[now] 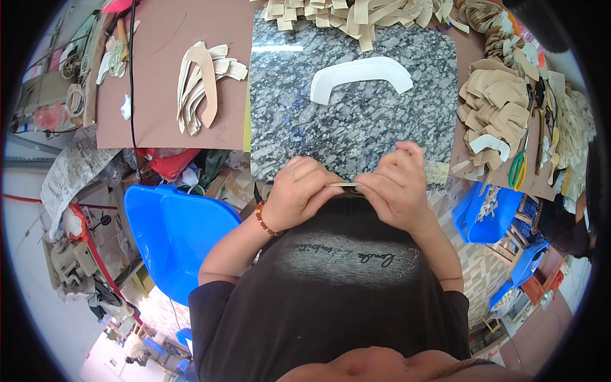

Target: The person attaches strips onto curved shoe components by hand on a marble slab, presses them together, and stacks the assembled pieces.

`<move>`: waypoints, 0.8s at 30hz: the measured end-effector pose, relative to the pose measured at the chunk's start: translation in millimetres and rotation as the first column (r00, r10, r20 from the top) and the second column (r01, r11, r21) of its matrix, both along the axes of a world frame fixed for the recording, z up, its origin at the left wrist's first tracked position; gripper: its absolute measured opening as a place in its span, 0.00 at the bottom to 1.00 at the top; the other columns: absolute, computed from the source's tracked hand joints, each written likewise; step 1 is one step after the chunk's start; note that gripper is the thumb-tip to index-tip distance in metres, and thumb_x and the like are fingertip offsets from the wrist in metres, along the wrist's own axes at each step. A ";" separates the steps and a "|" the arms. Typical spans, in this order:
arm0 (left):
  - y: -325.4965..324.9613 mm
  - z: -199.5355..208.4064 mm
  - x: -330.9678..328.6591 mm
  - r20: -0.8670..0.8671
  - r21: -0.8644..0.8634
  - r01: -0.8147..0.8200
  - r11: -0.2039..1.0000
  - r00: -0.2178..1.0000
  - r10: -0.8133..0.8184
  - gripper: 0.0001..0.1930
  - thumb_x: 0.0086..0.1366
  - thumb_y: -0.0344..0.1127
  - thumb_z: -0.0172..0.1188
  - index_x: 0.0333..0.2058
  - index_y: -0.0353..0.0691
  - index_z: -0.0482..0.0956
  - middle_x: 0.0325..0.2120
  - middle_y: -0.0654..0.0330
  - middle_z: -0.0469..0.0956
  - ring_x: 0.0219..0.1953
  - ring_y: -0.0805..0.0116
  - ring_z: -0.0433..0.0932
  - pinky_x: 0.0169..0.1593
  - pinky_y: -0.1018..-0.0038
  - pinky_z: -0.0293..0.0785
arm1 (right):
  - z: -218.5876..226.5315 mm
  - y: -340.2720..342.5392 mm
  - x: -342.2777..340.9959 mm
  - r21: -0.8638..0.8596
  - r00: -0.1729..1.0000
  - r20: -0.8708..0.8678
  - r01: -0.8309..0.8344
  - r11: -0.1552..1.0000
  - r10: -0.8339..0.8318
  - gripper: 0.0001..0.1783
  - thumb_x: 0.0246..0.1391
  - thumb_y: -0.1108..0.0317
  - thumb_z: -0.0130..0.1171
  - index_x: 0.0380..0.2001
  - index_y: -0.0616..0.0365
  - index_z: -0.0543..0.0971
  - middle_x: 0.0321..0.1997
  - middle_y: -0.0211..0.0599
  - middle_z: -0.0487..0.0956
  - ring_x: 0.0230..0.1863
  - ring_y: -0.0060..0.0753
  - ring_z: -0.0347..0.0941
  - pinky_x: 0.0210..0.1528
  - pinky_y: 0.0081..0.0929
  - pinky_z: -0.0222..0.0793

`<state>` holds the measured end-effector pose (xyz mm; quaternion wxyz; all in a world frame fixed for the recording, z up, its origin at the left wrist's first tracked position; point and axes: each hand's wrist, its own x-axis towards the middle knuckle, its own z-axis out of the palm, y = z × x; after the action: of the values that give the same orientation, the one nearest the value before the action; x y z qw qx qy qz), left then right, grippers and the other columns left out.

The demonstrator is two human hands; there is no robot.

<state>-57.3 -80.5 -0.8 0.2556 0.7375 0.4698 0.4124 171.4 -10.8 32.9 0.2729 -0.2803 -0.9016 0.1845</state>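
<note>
Head view, going left to right: a blue plastic bin [172,235] is sitting low on the left, below the brown bench [159,83], where a fanned stack of cream curved leather cutouts [202,83] is lying. The left hand [299,194], with a red bead bracelet [264,219] on its wrist, is curling in at the near edge of the speckled grey granite slab [356,108], its fingers pinching together on one end of a thin flat metal piece [347,185]. The right hand [398,184] is meeting it, fingers clamping the other end, so the piece is being held between both hands just above the person's black shirt. A white curved cutout [359,75] is resting further up the slab, well apart from the hands. Tan cutout piles [493,108] and green-handled scissors [517,167] are lying further right.
</note>
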 end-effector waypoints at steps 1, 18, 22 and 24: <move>-3.7 3.5 -0.4 0.058 -0.114 -0.007 0.993 0.998 0.014 0.05 0.60 0.32 0.71 0.35 0.42 0.85 0.28 0.61 0.79 0.30 0.61 0.78 0.36 0.67 0.71 | 1.1 -0.5 -1.5 -0.110 1.000 -0.025 -0.020 0.994 0.017 0.08 0.47 0.64 0.72 0.32 0.50 0.85 0.27 0.22 0.76 0.35 0.29 0.73 0.57 0.42 0.61; 63.1 12.5 -111.1 -0.388 0.408 -0.518 0.752 0.647 0.656 0.20 0.56 0.29 0.70 0.49 0.39 0.82 0.47 0.51 0.78 0.46 0.50 0.76 0.47 0.61 0.74 | -30.7 101.0 -38.3 0.197 0.969 0.088 0.210 0.958 -0.230 0.16 0.52 0.67 0.70 0.46 0.53 0.83 0.45 0.34 0.79 0.48 0.42 0.74 0.52 0.41 0.67; 72.3 11.2 -31.0 -0.217 0.177 -0.223 0.958 0.941 0.260 0.22 0.54 0.28 0.73 0.50 0.37 0.82 0.46 0.54 0.80 0.48 0.51 0.77 0.52 0.60 0.74 | -19.3 89.1 -39.3 0.145 0.968 0.138 0.187 0.972 -0.207 0.15 0.51 0.67 0.70 0.43 0.53 0.83 0.43 0.32 0.79 0.47 0.40 0.75 0.49 0.38 0.66; 84.1 4.4 -15.0 -0.235 0.183 -0.208 0.961 0.940 0.248 0.22 0.54 0.27 0.72 0.50 0.38 0.81 0.46 0.54 0.79 0.46 0.52 0.76 0.51 0.61 0.75 | -12.5 103.5 -40.7 0.088 0.978 0.056 0.196 0.977 -0.202 0.13 0.52 0.67 0.69 0.42 0.54 0.83 0.42 0.31 0.80 0.46 0.38 0.77 0.48 0.37 0.66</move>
<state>-72.3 3.6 3.6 0.0850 0.7425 0.5477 0.3762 130.7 92.8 20.4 0.2722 -0.3635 -0.8841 0.1100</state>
